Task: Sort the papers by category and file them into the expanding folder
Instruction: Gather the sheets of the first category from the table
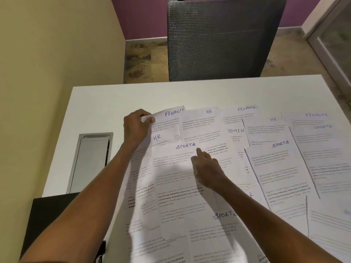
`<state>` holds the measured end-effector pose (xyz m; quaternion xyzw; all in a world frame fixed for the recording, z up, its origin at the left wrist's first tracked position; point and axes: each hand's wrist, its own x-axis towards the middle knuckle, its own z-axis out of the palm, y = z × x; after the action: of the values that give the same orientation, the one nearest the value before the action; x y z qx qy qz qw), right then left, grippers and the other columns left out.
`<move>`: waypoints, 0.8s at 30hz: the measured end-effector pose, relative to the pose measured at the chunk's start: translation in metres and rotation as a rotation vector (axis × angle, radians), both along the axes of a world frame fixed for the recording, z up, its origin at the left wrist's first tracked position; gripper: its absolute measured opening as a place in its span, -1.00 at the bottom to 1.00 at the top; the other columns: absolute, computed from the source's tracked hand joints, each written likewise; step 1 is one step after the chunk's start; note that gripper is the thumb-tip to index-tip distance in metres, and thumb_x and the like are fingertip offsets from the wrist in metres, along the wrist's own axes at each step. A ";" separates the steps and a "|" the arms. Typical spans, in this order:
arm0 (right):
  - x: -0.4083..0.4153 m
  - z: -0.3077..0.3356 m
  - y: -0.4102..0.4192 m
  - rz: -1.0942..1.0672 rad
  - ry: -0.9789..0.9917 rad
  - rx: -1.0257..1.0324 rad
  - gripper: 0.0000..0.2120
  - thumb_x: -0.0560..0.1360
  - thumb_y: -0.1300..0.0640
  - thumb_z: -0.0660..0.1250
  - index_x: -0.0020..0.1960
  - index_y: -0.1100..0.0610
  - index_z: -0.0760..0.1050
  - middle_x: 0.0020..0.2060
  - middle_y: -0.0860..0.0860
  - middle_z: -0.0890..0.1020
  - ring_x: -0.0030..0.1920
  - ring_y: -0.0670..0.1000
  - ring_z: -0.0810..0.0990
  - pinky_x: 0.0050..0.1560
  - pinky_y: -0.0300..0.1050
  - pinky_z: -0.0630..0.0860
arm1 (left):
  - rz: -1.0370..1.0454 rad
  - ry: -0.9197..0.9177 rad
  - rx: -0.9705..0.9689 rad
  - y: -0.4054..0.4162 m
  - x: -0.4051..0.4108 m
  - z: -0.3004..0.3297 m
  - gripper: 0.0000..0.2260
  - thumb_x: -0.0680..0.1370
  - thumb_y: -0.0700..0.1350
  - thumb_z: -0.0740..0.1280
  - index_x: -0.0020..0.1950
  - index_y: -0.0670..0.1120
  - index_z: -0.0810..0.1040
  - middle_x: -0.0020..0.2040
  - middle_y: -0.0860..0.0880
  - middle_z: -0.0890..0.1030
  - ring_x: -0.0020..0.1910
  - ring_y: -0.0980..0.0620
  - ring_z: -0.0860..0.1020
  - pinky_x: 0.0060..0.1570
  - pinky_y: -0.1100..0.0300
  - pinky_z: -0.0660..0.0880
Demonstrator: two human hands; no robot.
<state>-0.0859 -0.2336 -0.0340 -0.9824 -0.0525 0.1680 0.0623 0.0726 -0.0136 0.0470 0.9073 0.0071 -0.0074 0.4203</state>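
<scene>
Nearest the camera: two bare forearms reaching out over a spread of overlapping printed papers (190, 186) covering the near and right part of the white table (114, 99). Left hand (135, 126) at the far left edge of the spread, thumb and fingers pinched on the curled top-left corner of a sheet headed FINANCE (167, 118), that corner raised off the sheet below. Right hand (207, 168) resting on the middle sheet headed SPORTS (176, 177), forefinger stretched out and pressing just beside the handwritten heading, other fingers curled loosely, nothing gripped.

Other handwritten headings along the far row: HR, FINANCE, ADMIN, HR, FINANCE, SPORTS; more SPORTS sheets toward the right and near edges. Sheets lapping over one another, some tilted.

At the near left corner, a dark flat object (49, 221) lying partly under the left forearm; whether the expanding folder, cannot tell, contents not visible. No paper seen inside it.

Set into the table near its left edge, a grey metal cable hatch (91, 160), lid closed. Far part of the table bare. Beyond the far edge, a dark mesh chair back (224, 38). Cream wall on the left, purple wall behind, mottled stone floor, glass partition at the right.
</scene>
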 end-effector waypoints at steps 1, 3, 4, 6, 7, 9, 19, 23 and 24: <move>-0.003 0.002 -0.002 0.008 0.008 0.003 -0.62 0.43 0.28 0.33 0.22 0.20 0.39 0.45 0.24 0.25 0.31 0.21 0.39 0.12 0.16 0.50 | -0.006 -0.049 -0.021 -0.001 -0.004 0.010 -0.99 0.48 -0.15 0.46 -0.13 -0.05 0.67 -0.18 0.08 0.66 -0.25 0.25 0.55 -0.27 0.54 0.31; -0.007 0.006 -0.005 -0.013 0.045 0.026 -0.70 0.46 0.31 0.25 0.17 0.19 0.37 0.45 0.24 0.24 0.31 0.21 0.37 0.11 0.18 0.47 | 0.003 -0.140 -0.033 -0.004 -0.010 0.031 -0.94 0.51 -0.14 0.43 -0.07 -0.08 0.70 -0.12 0.06 0.68 -0.15 0.17 0.59 -0.18 0.57 0.33; -0.009 0.012 -0.006 -0.033 0.066 0.034 -0.74 0.46 0.31 0.22 0.14 0.17 0.37 0.45 0.23 0.24 0.29 0.20 0.38 0.10 0.17 0.46 | 0.014 -0.186 -0.027 -0.006 -0.013 0.044 -0.91 0.52 -0.13 0.42 -0.04 -0.10 0.71 -0.08 0.03 0.69 -0.10 0.14 0.59 -0.15 0.58 0.32; -0.012 0.023 -0.008 -0.062 0.099 0.044 -0.75 0.46 0.28 0.25 0.13 0.17 0.37 0.45 0.23 0.23 0.28 0.20 0.40 0.12 0.16 0.46 | 0.023 -0.285 -0.003 -0.009 -0.017 0.072 -0.88 0.53 -0.13 0.41 0.01 -0.12 0.70 -0.03 -0.02 0.69 -0.06 0.11 0.58 -0.10 0.58 0.30; -0.013 0.030 -0.008 -0.080 0.102 0.064 -0.73 0.46 0.25 0.28 0.15 0.17 0.37 0.46 0.23 0.22 0.30 0.20 0.40 0.15 0.16 0.47 | 0.014 -0.336 0.013 -0.011 -0.017 0.086 -0.87 0.54 -0.12 0.41 0.01 -0.12 0.70 -0.03 -0.03 0.69 -0.05 0.10 0.57 -0.09 0.58 0.29; -0.014 0.045 -0.008 -0.155 0.095 0.156 -0.62 0.49 0.16 0.32 0.28 0.15 0.34 0.51 0.20 0.18 0.40 0.20 0.33 0.31 0.15 0.39 | -0.016 -0.417 0.039 -0.012 -0.017 0.114 -0.86 0.54 -0.09 0.39 0.02 -0.10 0.70 -0.02 -0.03 0.70 -0.06 0.07 0.59 -0.09 0.58 0.30; -0.010 0.175 -0.016 -0.517 -0.296 0.762 -0.22 0.47 0.07 0.46 0.54 0.18 0.12 0.50 0.09 0.26 0.49 0.10 0.24 0.43 -0.07 0.22 | -0.244 -0.682 0.050 -0.032 -0.070 0.226 -0.92 0.52 -0.19 0.41 -0.06 -0.13 0.71 -0.10 0.07 0.65 -0.17 0.25 0.53 -0.03 0.53 0.36; -0.018 0.211 -0.023 -0.621 -0.381 0.883 -0.16 0.41 0.05 0.51 0.53 0.07 0.10 0.51 0.05 0.26 0.47 0.10 0.27 0.38 0.00 0.31 | -0.330 -0.551 -0.050 -0.035 -0.101 0.251 -0.93 0.50 -0.19 0.45 -0.10 -0.02 0.68 -0.15 0.10 0.65 -0.16 0.32 0.55 -0.03 0.43 0.43; -0.022 0.216 -0.025 -0.623 -0.395 0.910 -0.19 0.41 0.05 0.52 0.51 0.06 0.14 0.48 0.04 0.31 0.44 0.08 0.32 0.34 0.00 0.34 | -0.345 -0.509 -0.077 -0.036 -0.108 0.256 -0.92 0.50 -0.18 0.46 -0.12 0.00 0.67 -0.16 0.13 0.66 -0.16 0.28 0.56 -0.04 0.38 0.44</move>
<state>-0.1081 -0.2588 0.1815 -0.8387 0.1614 -0.0842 0.5132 -0.0356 -0.0496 0.3030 0.8512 -0.2529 0.1486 0.4352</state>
